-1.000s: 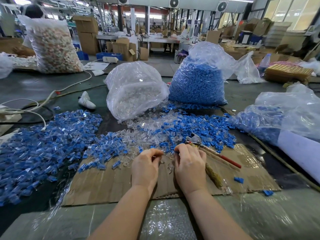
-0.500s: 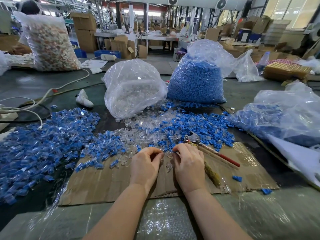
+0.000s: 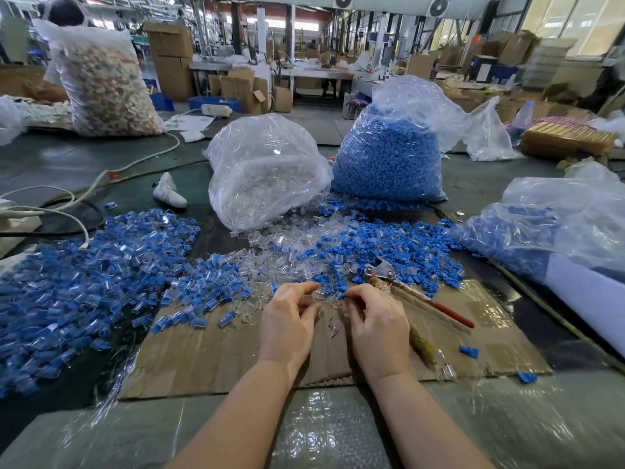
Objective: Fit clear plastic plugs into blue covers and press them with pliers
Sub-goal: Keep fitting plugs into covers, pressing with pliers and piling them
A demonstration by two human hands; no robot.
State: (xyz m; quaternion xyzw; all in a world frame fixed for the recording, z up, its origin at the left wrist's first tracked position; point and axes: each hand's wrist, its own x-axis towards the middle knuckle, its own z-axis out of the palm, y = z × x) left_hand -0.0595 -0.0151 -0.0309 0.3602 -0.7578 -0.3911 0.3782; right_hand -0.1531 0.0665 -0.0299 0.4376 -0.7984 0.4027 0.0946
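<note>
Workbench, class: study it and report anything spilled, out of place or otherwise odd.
Clear plugs have spilled from the open mouth of the clear bag and mixed with loose blue covers. Two blue covers lie apart on the cardboard, right of the hands. The pliers lie unused.

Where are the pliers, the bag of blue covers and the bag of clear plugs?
pliers (image 3: 382, 273), head view, on the metal head.
bag of blue covers (image 3: 389, 160), head view, on the blue-filled middle.
bag of clear plugs (image 3: 263, 177), head view, on the bag's front face.
</note>
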